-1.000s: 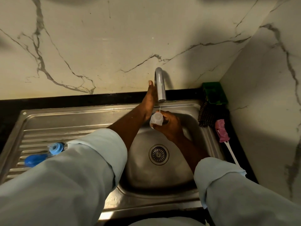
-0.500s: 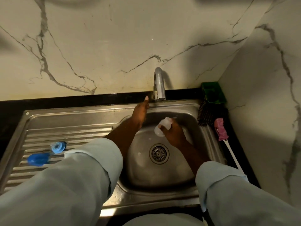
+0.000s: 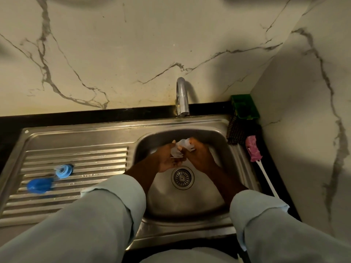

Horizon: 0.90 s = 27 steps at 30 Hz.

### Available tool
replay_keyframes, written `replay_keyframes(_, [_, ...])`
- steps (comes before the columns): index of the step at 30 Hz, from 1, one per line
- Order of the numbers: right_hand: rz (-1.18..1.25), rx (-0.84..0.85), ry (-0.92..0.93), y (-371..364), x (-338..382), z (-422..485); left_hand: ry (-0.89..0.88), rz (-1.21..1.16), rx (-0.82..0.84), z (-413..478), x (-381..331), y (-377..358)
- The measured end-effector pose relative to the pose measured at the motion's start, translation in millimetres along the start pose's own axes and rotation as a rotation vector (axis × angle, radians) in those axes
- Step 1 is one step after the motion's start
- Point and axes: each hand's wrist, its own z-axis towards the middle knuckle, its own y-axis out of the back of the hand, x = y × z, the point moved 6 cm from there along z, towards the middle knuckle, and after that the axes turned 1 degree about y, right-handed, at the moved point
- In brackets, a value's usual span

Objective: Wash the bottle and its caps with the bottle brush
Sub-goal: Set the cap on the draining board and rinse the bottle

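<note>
Translucent bottle (image 3: 180,147), left hand (image 3: 167,160) now off the tap (image 3: 182,95) and gripping it, right hand (image 3: 199,156) gripping too

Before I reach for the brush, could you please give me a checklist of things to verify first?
1. Grip on the bottle: ok, left hand and right hand both hold it over the sink.
2. A free hand: not ok, both are occupied.
3. Path to the brush: ok, it lies untouched right of the basin.
4. Caps accounted for: ok, small cap and big cap sit on the draining board.
5. Water from the tap: cannot tell, no stream shows.
</note>
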Motion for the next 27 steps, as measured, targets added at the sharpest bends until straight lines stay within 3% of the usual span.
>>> replay_keyframes(3, [-0.021, 0.269, -0.071, -6.8, 8.3, 2.4, -0.063, -0.001, -0.041, 5.5, 1.0, 5.1])
replay_keyframes(5, [-0.072, 0.376, -0.239, -10.2, 7.8, 4.8, -0.135, 0.029, -0.072, 11.8, -2.0, 9.4])
replay_keyframes(8, [0.328, 0.390, -0.515, -17.9, 14.6, 2.3, -0.260, 0.099, 0.012, 16.1, -20.9, 4.9])
replay_keyframes(10, [0.561, 0.390, -0.540, -24.4, 19.0, 2.5, -0.306, 0.102, 0.019, 14.9, -36.6, 4.0])
replay_keyframes(11, [0.537, 0.426, -0.504, -27.8, 19.3, 2.4, -0.307, 0.078, -0.016, 14.2, -42.3, 5.2])
replay_keyframes(14, [0.000, 0.461, -0.247, -24.8, 8.3, 7.9, -0.246, 0.149, -0.193, 12.8, -42.1, 13.3])
replay_keyframes(16, [-0.440, 0.392, 0.001, -16.6, -4.2, 15.8, -0.153, 0.260, -0.257, 9.2, -31.9, 17.4])
replay_keyframes(17, [-0.529, 0.336, 0.062, -12.5, -9.3, 17.6, -0.101, 0.295, -0.266, 8.7, -26.4, 20.0])
replay_keyframes(19, [-0.381, 0.244, 0.051, -9.7, -17.0, 16.4, -0.050, 0.331, -0.264, 5.6, -19.9, 20.0])
replay_keyframes(23, [0.332, 0.052, -0.505, -14.1, -42.0, -0.2, -0.249, 0.515, -0.298, 3.4, -36.2, 15.1])
replay_keyframes(27, [0.498, -0.083, -0.688, -7.6, -66.7, -10.5, -0.536, 0.907, -0.363, -4.2, -58.9, 9.9])
